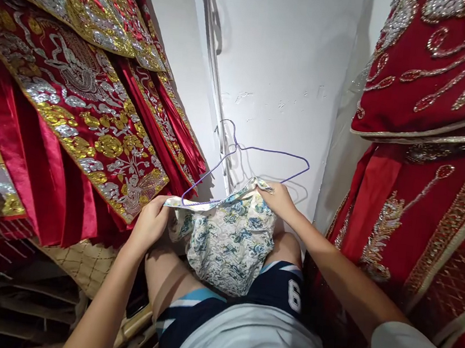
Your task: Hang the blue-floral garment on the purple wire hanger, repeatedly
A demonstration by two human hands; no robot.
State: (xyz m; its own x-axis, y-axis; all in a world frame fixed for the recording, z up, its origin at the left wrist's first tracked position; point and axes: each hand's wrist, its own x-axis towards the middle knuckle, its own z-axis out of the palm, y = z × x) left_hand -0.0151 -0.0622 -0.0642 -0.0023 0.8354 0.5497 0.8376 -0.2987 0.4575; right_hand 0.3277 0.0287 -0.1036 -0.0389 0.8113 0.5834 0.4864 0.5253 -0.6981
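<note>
A white garment with a blue and green floral print (227, 247) hangs over my lap, stretched between both hands. My left hand (151, 220) is closed on the left end of its top edge. At the right end of that edge, my right hand (277, 198) pinches the cloth. A purple wire hanger (275, 151) stands behind the garment with its hook up. Its left corner overlaps the top edge near my left hand, and part of its lower bar is hidden by the cloth.
Red costumes with gold and silver sequins (109, 142) hang close on the left. More beaded red garments (428, 102) hang on the right. Ahead is a white wall (290, 51) with a narrow metal strip (208, 47) running down it. Bamboo-like poles (138, 323) lie low on the left.
</note>
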